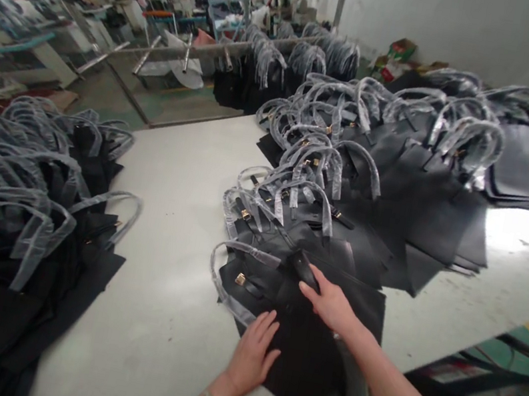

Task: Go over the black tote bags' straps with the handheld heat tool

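Observation:
In the head view a black bag panel (304, 353) lies at the table's near edge, with a plastic-wrapped handle and a gold buckle (241, 279) on a strap. My left hand (255, 352) rests on its left part beside the wrapped handle, fingers stretched out, holding nothing. My right hand (329, 298) is closed on a short black strap (302, 268) at the panel's upper part. Another wrapped handle hangs near the right forearm, partly hidden.
Black bag pieces with wrapped handles (315, 200) overlap along the right of the white table (157, 261). Another heap (35, 200) covers the left side. Behind stands a metal rack (208, 50) with hanging pieces. A box (401, 49) sits by the wall.

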`<move>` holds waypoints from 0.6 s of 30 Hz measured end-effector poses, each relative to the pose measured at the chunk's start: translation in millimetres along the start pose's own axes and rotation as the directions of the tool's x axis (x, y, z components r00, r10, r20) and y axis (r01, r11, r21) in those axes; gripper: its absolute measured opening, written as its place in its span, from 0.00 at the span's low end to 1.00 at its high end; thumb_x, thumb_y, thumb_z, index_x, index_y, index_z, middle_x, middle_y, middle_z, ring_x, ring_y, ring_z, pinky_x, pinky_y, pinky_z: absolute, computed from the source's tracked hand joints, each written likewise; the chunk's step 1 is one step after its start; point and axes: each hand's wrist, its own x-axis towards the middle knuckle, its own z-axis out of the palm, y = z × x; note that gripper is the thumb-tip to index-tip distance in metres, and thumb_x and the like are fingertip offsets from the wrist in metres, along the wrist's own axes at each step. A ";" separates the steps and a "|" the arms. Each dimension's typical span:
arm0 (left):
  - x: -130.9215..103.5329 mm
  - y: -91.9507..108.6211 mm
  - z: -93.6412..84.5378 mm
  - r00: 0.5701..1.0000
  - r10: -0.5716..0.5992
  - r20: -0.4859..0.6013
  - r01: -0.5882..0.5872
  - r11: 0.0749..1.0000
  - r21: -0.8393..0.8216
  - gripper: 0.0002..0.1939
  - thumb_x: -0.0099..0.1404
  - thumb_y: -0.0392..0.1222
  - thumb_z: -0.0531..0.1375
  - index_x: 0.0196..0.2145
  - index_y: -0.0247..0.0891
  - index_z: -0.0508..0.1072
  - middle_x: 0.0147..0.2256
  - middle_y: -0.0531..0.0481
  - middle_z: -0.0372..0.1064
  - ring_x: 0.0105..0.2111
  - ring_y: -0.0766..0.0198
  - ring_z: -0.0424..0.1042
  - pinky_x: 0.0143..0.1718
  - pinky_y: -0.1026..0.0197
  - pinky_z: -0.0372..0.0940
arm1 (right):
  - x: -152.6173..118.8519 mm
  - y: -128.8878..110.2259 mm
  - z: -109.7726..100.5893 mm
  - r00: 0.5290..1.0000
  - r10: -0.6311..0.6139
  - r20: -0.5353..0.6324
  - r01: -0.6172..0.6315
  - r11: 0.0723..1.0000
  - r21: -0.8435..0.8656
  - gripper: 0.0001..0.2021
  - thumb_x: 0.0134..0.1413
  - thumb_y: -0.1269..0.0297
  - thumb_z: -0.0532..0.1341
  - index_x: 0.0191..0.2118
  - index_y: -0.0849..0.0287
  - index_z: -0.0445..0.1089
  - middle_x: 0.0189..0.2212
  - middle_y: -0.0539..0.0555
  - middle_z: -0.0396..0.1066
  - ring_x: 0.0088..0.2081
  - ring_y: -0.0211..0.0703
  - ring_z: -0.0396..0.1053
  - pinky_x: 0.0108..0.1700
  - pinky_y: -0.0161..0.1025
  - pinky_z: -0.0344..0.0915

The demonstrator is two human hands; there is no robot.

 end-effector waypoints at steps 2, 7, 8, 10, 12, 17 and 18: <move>1.1 -6.0 -3.5 0.997 -0.036 -0.062 0.037 0.999 0.017 0.25 0.66 0.43 0.58 0.59 0.35 0.61 0.63 0.37 0.55 0.63 0.49 0.55 0.62 0.37 0.55 | -10.6 6.8 -8.2 0.999 -0.022 0.025 0.022 1.000 0.004 0.29 0.61 0.52 0.54 0.66 0.54 0.56 0.22 0.48 0.72 0.21 0.41 0.71 0.28 0.35 0.65; 7.3 -7.1 -4.4 0.985 -0.106 -0.139 0.111 0.993 0.030 0.28 0.64 0.48 0.61 0.58 0.34 0.62 0.61 0.34 0.58 0.62 0.46 0.56 0.63 0.34 0.50 | -50.2 33.7 -10.8 0.962 0.037 0.272 -0.038 0.999 0.001 0.29 0.58 0.54 0.57 0.65 0.54 0.59 0.27 0.51 0.76 0.17 0.40 0.68 0.21 0.34 0.63; 7.7 -6.9 -4.3 0.988 -0.097 -0.123 0.101 0.995 0.024 0.27 0.65 0.46 0.60 0.59 0.34 0.61 0.61 0.35 0.58 0.62 0.47 0.56 0.63 0.34 0.50 | -53.9 36.1 -5.9 0.952 0.050 0.302 -0.049 0.999 -0.013 0.29 0.57 0.55 0.57 0.64 0.55 0.60 0.29 0.52 0.77 0.17 0.40 0.69 0.21 0.35 0.63; 7.5 -8.0 -4.1 0.992 -0.082 -0.095 0.084 0.996 0.012 0.25 0.67 0.41 0.57 0.61 0.35 0.60 0.62 0.36 0.58 0.62 0.49 0.56 0.64 0.35 0.49 | -54.5 36.0 7.0 0.958 0.020 0.286 -0.010 0.999 -0.038 0.28 0.57 0.57 0.58 0.63 0.55 0.63 0.33 0.54 0.79 0.23 0.44 0.74 0.27 0.37 0.67; 6.5 -10.3 -3.4 0.994 -0.076 -0.084 0.076 0.997 -0.001 0.25 0.69 0.37 0.54 0.62 0.37 0.59 0.62 0.38 0.59 0.62 0.51 0.57 0.64 0.35 0.49 | -50.0 31.9 19.2 0.985 -0.064 0.158 0.071 0.997 -0.042 0.28 0.57 0.57 0.58 0.63 0.54 0.63 0.40 0.56 0.79 0.35 0.50 0.77 0.38 0.41 0.70; 6.0 -20.0 -0.5 0.990 -0.074 -0.123 0.065 0.995 -0.075 0.24 0.69 0.32 0.51 0.62 0.42 0.61 0.61 0.41 0.61 0.60 0.55 0.60 0.63 0.37 0.52 | -58.2 27.9 26.3 0.997 -0.056 0.061 0.057 0.998 -0.015 0.32 0.60 0.52 0.56 0.68 0.54 0.54 0.36 0.53 0.79 0.36 0.50 0.78 0.43 0.42 0.69; 6.4 -23.0 -1.3 0.989 -0.071 -0.132 0.057 0.993 -0.108 0.24 0.69 0.31 0.50 0.61 0.42 0.62 0.60 0.41 0.62 0.59 0.55 0.61 0.62 0.38 0.53 | -65.4 29.1 25.7 0.992 -0.035 0.119 0.039 0.999 -0.029 0.31 0.59 0.53 0.57 0.67 0.53 0.55 0.33 0.51 0.79 0.33 0.49 0.78 0.41 0.42 0.70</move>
